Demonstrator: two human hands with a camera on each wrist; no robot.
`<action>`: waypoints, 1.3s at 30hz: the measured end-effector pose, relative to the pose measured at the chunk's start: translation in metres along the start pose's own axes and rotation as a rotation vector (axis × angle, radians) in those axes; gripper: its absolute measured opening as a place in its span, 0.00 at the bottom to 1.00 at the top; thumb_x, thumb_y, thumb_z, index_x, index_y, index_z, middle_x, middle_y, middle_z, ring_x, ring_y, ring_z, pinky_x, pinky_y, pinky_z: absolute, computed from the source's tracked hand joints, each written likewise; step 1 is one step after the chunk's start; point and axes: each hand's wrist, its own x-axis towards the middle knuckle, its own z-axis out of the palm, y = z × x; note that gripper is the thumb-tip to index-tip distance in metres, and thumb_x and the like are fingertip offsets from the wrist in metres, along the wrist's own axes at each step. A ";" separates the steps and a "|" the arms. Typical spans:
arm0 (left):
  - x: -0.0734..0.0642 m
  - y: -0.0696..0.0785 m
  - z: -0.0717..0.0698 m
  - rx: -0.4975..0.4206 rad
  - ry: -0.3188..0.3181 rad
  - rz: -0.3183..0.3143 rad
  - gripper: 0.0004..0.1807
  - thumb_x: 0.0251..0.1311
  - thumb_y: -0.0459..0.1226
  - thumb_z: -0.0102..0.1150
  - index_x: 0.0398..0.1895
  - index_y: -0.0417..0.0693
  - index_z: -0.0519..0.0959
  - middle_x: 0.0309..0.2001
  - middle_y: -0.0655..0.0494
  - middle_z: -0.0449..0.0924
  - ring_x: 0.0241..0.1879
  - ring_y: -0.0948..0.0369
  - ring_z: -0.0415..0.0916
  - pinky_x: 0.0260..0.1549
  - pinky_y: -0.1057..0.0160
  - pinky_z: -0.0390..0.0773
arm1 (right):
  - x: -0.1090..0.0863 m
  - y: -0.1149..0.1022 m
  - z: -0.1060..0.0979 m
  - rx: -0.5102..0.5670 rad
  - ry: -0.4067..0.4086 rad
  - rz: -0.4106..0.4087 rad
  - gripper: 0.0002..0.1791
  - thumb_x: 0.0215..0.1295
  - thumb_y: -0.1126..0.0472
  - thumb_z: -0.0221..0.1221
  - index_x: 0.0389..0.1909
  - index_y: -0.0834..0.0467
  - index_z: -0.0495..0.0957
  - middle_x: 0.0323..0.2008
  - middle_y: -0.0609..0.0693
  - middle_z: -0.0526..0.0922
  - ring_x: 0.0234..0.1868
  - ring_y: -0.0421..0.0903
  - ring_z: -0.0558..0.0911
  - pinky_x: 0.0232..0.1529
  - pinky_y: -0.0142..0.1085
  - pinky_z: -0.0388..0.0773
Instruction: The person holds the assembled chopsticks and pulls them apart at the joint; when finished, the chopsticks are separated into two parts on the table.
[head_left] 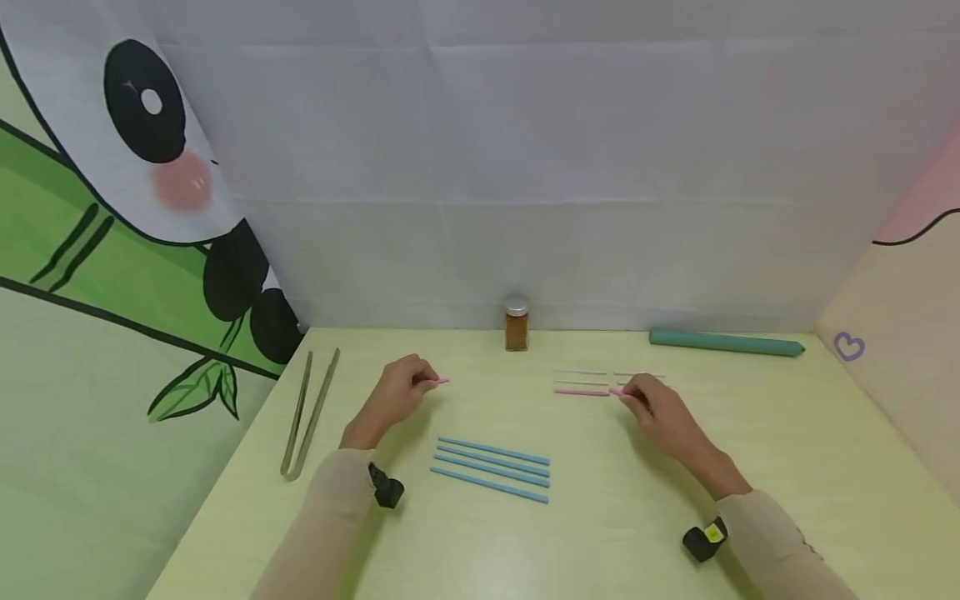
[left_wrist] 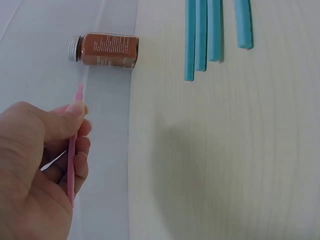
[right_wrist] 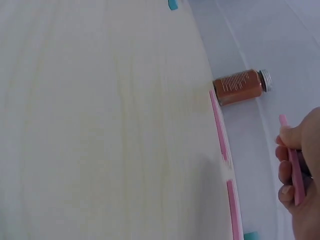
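My left hand [head_left: 397, 390] pinches a slim pink stick [left_wrist: 71, 165] between thumb and fingers, raised over the left part of the table. Another pink stick [right_wrist: 297, 180] is held by my right hand [head_left: 663, 415], its fingers curled along it. Near the right hand, thin pink and pale sticks [head_left: 581, 392] lie in two short side-by-side groups, some partly hidden behind that hand. Between the two forearms lie several blue sticks [head_left: 491, 457], roughly parallel and slightly slanted. Only the tips of the held sticks show in the head view.
A small jar of brown powder [head_left: 517, 330] with a silver lid stands at the table's back edge. Long metal tongs [head_left: 309, 417] lie at the left. A green rod-like object [head_left: 723, 342] lies at the back right. Printed cloth walls rise behind and beside the table.
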 end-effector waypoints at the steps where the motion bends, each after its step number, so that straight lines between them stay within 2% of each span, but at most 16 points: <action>1: 0.000 -0.002 -0.004 -0.015 -0.022 -0.003 0.04 0.61 0.32 0.60 0.33 0.41 0.83 0.29 0.55 0.75 0.28 0.62 0.69 0.29 0.64 0.72 | -0.002 0.005 -0.006 -0.003 0.003 -0.002 0.01 0.66 0.67 0.57 0.35 0.60 0.75 0.27 0.45 0.73 0.26 0.36 0.66 0.26 0.31 0.66; 3: 0.002 -0.003 -0.004 -0.033 -0.060 0.024 0.05 0.63 0.34 0.59 0.35 0.41 0.83 0.31 0.54 0.75 0.29 0.62 0.69 0.31 0.63 0.73 | -0.004 0.012 -0.013 -0.008 0.002 -0.024 0.01 0.67 0.66 0.57 0.36 0.60 0.76 0.29 0.46 0.75 0.27 0.36 0.66 0.27 0.30 0.67; 5: 0.006 0.000 0.002 -0.034 -0.079 0.052 0.06 0.63 0.35 0.59 0.36 0.41 0.83 0.31 0.55 0.76 0.29 0.62 0.70 0.31 0.64 0.73 | -0.005 0.017 -0.016 -0.018 0.019 -0.047 0.02 0.65 0.66 0.59 0.37 0.59 0.78 0.30 0.46 0.76 0.28 0.35 0.68 0.28 0.29 0.68; 8: 0.011 0.008 0.018 -0.015 -0.098 0.072 0.06 0.63 0.35 0.59 0.36 0.43 0.83 0.31 0.56 0.76 0.29 0.64 0.69 0.32 0.65 0.73 | -0.010 0.021 -0.017 -0.024 0.055 -0.061 0.04 0.60 0.67 0.63 0.36 0.57 0.81 0.31 0.45 0.78 0.29 0.34 0.70 0.29 0.29 0.71; 12: 0.020 0.022 0.044 -0.008 -0.132 0.077 0.05 0.63 0.36 0.60 0.37 0.46 0.82 0.30 0.57 0.75 0.30 0.63 0.69 0.33 0.64 0.72 | -0.017 0.031 -0.020 -0.036 0.070 -0.043 0.06 0.59 0.70 0.62 0.38 0.60 0.82 0.31 0.48 0.78 0.28 0.34 0.70 0.28 0.28 0.70; 17: 0.032 0.047 0.075 -0.024 -0.215 0.069 0.06 0.65 0.36 0.56 0.40 0.48 0.82 0.33 0.55 0.72 0.32 0.62 0.67 0.34 0.64 0.70 | -0.021 0.043 -0.028 -0.071 0.056 -0.004 0.08 0.61 0.72 0.59 0.41 0.63 0.81 0.34 0.53 0.79 0.30 0.38 0.71 0.30 0.29 0.71; 21: 0.040 0.072 0.099 -0.034 -0.275 0.095 0.10 0.67 0.32 0.51 0.45 0.45 0.81 0.36 0.53 0.73 0.34 0.61 0.69 0.38 0.64 0.72 | -0.022 0.052 -0.033 -0.086 0.003 0.061 0.08 0.61 0.72 0.60 0.40 0.62 0.82 0.36 0.53 0.82 0.34 0.44 0.77 0.34 0.32 0.75; 25: 0.049 0.095 0.121 -0.035 -0.292 0.142 0.10 0.66 0.29 0.50 0.45 0.43 0.80 0.37 0.53 0.75 0.36 0.62 0.69 0.41 0.66 0.72 | -0.021 0.057 -0.035 -0.081 -0.058 0.105 0.08 0.60 0.71 0.61 0.39 0.60 0.83 0.37 0.53 0.84 0.37 0.47 0.79 0.37 0.35 0.77; 28: 0.056 0.108 0.134 -0.046 -0.289 0.138 0.08 0.66 0.28 0.51 0.43 0.42 0.79 0.37 0.52 0.76 0.37 0.62 0.69 0.42 0.67 0.72 | -0.019 0.060 -0.034 -0.069 -0.083 0.106 0.08 0.60 0.69 0.62 0.40 0.59 0.84 0.38 0.53 0.85 0.38 0.48 0.80 0.38 0.37 0.78; 32: 0.062 0.122 0.144 -0.066 -0.297 0.093 0.07 0.65 0.28 0.53 0.40 0.42 0.80 0.38 0.51 0.78 0.38 0.62 0.70 0.42 0.68 0.73 | -0.018 0.064 -0.030 -0.053 -0.100 0.092 0.08 0.60 0.67 0.63 0.39 0.57 0.85 0.38 0.51 0.85 0.38 0.46 0.80 0.38 0.35 0.78; 39: 0.061 0.135 0.155 -0.001 -0.323 0.049 0.09 0.63 0.26 0.53 0.39 0.43 0.82 0.37 0.53 0.76 0.37 0.63 0.69 0.42 0.70 0.72 | -0.016 0.065 -0.025 -0.053 -0.138 0.051 0.07 0.58 0.69 0.64 0.37 0.57 0.85 0.33 0.48 0.83 0.34 0.40 0.76 0.36 0.33 0.74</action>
